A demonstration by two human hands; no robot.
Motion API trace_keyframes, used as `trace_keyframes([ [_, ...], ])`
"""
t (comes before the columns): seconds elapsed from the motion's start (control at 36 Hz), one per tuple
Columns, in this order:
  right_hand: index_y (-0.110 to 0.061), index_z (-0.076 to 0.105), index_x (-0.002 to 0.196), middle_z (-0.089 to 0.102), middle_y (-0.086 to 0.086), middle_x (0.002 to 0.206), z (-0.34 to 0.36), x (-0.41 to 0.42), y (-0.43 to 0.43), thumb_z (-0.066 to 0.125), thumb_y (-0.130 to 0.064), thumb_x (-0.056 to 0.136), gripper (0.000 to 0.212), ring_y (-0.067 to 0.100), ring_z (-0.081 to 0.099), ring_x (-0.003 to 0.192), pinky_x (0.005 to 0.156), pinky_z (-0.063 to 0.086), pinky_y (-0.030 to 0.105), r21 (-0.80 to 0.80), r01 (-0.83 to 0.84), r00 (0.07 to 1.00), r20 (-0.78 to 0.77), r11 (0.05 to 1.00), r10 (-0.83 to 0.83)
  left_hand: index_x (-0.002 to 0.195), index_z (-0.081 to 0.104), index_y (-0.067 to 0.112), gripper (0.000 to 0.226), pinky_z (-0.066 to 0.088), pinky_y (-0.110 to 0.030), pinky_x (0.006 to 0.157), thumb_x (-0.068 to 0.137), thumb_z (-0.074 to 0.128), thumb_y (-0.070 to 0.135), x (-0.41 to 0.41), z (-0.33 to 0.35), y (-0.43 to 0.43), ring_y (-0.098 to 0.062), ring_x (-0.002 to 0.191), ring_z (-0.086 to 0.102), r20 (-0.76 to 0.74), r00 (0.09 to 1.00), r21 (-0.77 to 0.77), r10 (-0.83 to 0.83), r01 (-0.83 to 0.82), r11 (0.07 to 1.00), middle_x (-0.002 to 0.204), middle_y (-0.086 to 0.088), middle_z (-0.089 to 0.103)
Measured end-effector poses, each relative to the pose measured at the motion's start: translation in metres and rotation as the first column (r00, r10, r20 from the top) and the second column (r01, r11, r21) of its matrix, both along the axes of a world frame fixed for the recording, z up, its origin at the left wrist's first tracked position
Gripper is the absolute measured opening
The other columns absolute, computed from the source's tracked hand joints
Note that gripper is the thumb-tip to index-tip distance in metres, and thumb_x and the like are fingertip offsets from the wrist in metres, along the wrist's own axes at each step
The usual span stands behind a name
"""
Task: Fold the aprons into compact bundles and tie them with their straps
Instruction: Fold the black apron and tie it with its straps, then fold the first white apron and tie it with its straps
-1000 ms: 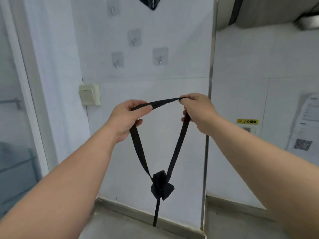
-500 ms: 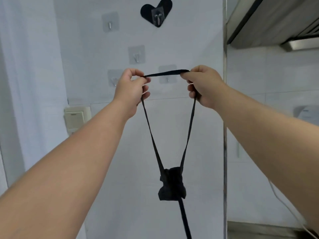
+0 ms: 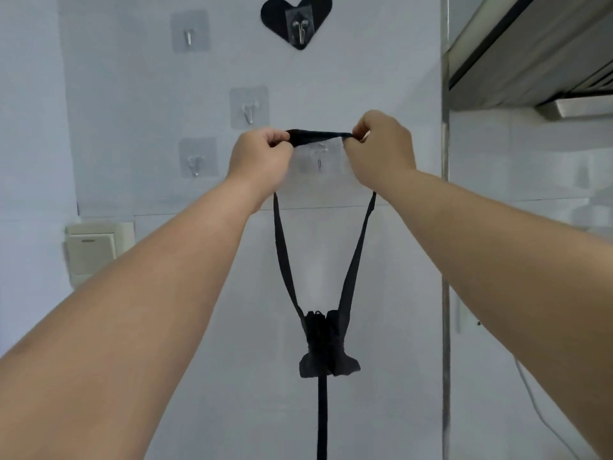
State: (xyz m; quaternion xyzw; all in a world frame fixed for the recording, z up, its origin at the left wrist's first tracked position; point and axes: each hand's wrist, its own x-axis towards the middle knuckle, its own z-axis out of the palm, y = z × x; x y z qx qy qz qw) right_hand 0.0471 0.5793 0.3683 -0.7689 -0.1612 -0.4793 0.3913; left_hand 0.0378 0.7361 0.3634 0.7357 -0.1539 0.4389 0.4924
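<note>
Head view: left hand and right hand pinch the strap; bundle hangs below.

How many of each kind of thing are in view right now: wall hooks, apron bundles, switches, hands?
Clear-pad wall hooks: 4
Heart-pad wall hook: 1
Apron bundle: 1, hanging by its strap
Wall switch: 1
Hands: 2, the left hand and the right hand, both pinching the strap
Total: 9
</note>
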Motion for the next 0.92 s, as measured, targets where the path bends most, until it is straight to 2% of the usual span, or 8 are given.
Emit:
trace_keyframes([
  [0.08, -0.016, 0.047, 0.085, 0.051, 0.001, 0.084, -0.002, 0.007, 0.003, 0.043, -0.012, 0.089, 0.007, 0.022, 0.046, 0.076, 0.06, 0.033, 0.027, -0.079, 0.098, 0.995, -0.007, 0.992, -0.099, 0.098, 0.066, 0.02, 0.019, 0.04, -0.014, 0.052, 0.088, 0.052, 0.011, 0.008, -0.007, 0.0, -0.008, 0.059, 0.05, 0.013, 1.0, -0.018, 0.02, -0.02, 1.0, 0.073, 0.011, 0.057],
  [0.19, -0.015, 0.044, 0.082, 0.051, 0.004, 0.077, -0.025, 0.008, 0.005, 0.041, -0.012, 0.089, 0.008, 0.026, 0.045, 0.073, 0.058, 0.033, 0.029, -0.139, 0.127, 0.992, 0.027, 0.982, -0.124, 0.076, 0.068, 0.017, 0.014, 0.04, -0.021, 0.058, 0.085, 0.057, 0.017, 0.008, -0.033, 0.006, -0.01, 0.058, 0.05, -0.013, 0.998, -0.014, 0.066, -0.066, 0.998, 0.061, 0.009, 0.056],
  [0.33, -0.014, 0.056, 0.094, 0.06, 0.008, 0.09, -0.064, 0.003, 0.007, 0.049, -0.018, 0.092, 0.008, 0.029, 0.054, 0.086, 0.07, 0.043, 0.03, -0.279, -0.046, 0.994, -0.107, 0.959, 0.017, 0.075, 0.071, 0.022, 0.012, 0.038, -0.018, 0.056, 0.085, 0.063, 0.02, -0.005, -0.07, 0.006, -0.001, 0.051, 0.047, -0.176, 0.984, 0.114, 0.0, 0.021, 0.993, 0.057, 0.013, 0.057],
  [0.44, -0.016, 0.052, 0.114, 0.053, -0.002, 0.094, -0.091, -0.013, 0.006, 0.053, -0.037, 0.093, 0.029, 0.02, 0.048, 0.085, 0.069, 0.038, 0.027, -0.384, -0.132, 0.965, -0.261, 0.914, 0.03, 0.08, 0.07, 0.02, 0.01, 0.039, -0.01, 0.057, 0.087, 0.064, 0.023, -0.026, -0.087, 0.0, 0.006, 0.055, 0.051, -0.309, 0.943, 0.076, -0.126, 0.157, 0.985, 0.061, 0.018, 0.058],
  [0.56, -0.019, 0.059, 0.109, 0.059, -0.003, 0.098, -0.114, -0.024, -0.005, 0.047, -0.046, 0.094, 0.034, 0.017, 0.055, 0.089, 0.075, 0.046, 0.03, -0.296, -0.109, 0.956, -0.294, 0.949, 0.018, 0.081, 0.069, 0.029, 0.011, 0.045, -0.017, 0.073, 0.087, 0.063, 0.023, -0.038, -0.101, 0.005, 0.001, 0.079, 0.058, -0.247, 0.954, -0.063, -0.171, 0.16, 0.985, 0.08, 0.018, 0.065],
  [0.64, -0.018, 0.059, 0.113, 0.056, -0.003, 0.1, -0.135, -0.03, -0.017, 0.046, -0.041, 0.095, 0.032, 0.015, 0.053, 0.086, 0.069, 0.04, 0.024, -0.231, -0.125, 0.935, -0.352, 0.965, 0.036, 0.109, 0.064, 0.026, 0.021, 0.047, -0.022, 0.085, 0.089, 0.06, 0.022, -0.05, -0.118, 0.005, -0.006, 0.091, 0.06, -0.283, 0.937, -0.085, -0.203, 0.187, 0.979, 0.097, 0.013, 0.063],
  [0.72, -0.018, 0.061, 0.113, 0.055, -0.005, 0.098, -0.159, -0.037, -0.029, 0.047, -0.038, 0.095, 0.03, 0.013, 0.051, 0.083, 0.057, 0.035, 0.018, -0.225, -0.101, 0.909, -0.416, 0.969, -0.002, 0.124, 0.055, 0.025, 0.033, 0.049, -0.023, 0.083, 0.091, 0.057, 0.021, -0.056, -0.135, -0.001, -0.006, 0.089, 0.06, -0.345, 0.911, -0.085, -0.224, 0.208, 0.974, 0.102, 0.01, 0.062],
  [0.92, -0.018, 0.064, 0.106, 0.058, -0.005, 0.088, -0.2, -0.049, -0.05, 0.049, -0.037, 0.094, 0.027, 0.013, 0.052, 0.078, 0.056, 0.035, 0.016, -0.216, -0.101, 0.863, -0.504, 0.971, -0.022, 0.095, 0.067, 0.027, 0.014, 0.05, -0.015, 0.074, 0.089, 0.059, 0.017, -0.07, -0.166, -0.031, 0.003, 0.069, 0.059, -0.305, 0.928, -0.146, -0.216, 0.179, 0.973, 0.081, 0.012, 0.064],
])
